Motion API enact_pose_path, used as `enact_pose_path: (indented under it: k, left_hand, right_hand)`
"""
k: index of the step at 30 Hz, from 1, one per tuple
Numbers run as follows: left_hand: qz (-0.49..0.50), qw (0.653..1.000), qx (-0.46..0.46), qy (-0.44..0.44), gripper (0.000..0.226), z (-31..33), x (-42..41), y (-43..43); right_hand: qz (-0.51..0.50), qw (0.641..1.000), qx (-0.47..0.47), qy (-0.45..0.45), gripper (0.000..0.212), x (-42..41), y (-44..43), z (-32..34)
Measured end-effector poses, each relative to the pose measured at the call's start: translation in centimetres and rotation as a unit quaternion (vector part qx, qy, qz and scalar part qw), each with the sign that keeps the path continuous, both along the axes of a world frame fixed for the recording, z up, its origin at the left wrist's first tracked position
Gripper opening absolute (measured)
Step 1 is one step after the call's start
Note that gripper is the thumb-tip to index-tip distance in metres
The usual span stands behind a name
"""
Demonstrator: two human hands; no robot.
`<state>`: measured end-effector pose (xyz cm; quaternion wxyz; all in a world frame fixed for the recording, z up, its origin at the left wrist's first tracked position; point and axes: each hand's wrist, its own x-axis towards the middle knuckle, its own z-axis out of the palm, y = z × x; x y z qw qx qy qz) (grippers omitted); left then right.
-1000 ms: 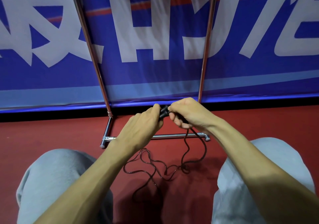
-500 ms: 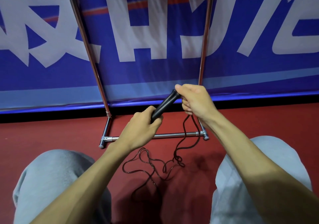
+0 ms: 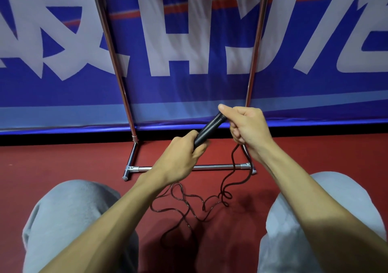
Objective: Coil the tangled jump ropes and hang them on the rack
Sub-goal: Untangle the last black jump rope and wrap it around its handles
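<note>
Left hand (image 3: 178, 161) grips the lower end of the black jump-rope handles (image 3: 210, 128). Right hand (image 3: 248, 126) pinches the upper end, thumb on top. Both are held above the rack's bottom bar (image 3: 218, 167). The thin cord (image 3: 189, 201) drops from under the right hand and lies tangled on the floor, nearer the person than that bar. Likely handling: handles are rigid and ribbed, so hold there. Cord is light, limp and kink-prone, so gather it loop by loop.
</note>
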<state>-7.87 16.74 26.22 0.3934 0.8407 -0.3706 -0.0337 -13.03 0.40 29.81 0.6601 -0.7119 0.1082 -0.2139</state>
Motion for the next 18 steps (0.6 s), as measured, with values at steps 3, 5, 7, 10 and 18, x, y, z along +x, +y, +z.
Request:
enact_pose_path:
  k: [3,5,7,10,18]
  left_hand:
    - [0.037,0.999,-0.026,-0.027,0.031,0.2,0.3,-0.1]
    - [0.072,0.994,-0.082,0.021,0.033,0.2,0.8,-0.3]
    - [0.111,0.965,-0.203,0.124,0.037,0.6,1.5,-0.2]
    - [0.171,0.887,-0.355,0.242,0.043,1.9,2.5,0.5]
    - [0.115,0.745,-0.498,0.428,0.033,3.0,2.6,1.8]
  right_hand:
    - [0.051,0.998,0.0,0.036,0.053,0.3,0.6,0.1]
    - [0.09,0.993,-0.048,0.05,0.055,0.5,0.8,-0.2]
    - [0.117,0.979,-0.149,0.078,0.053,0.6,1.1,-0.7]
    - [0.191,0.946,-0.222,0.137,0.044,0.8,1.6,-1.9]
    - [0.336,0.876,-0.283,0.202,0.04,1.1,3.7,-3.4]
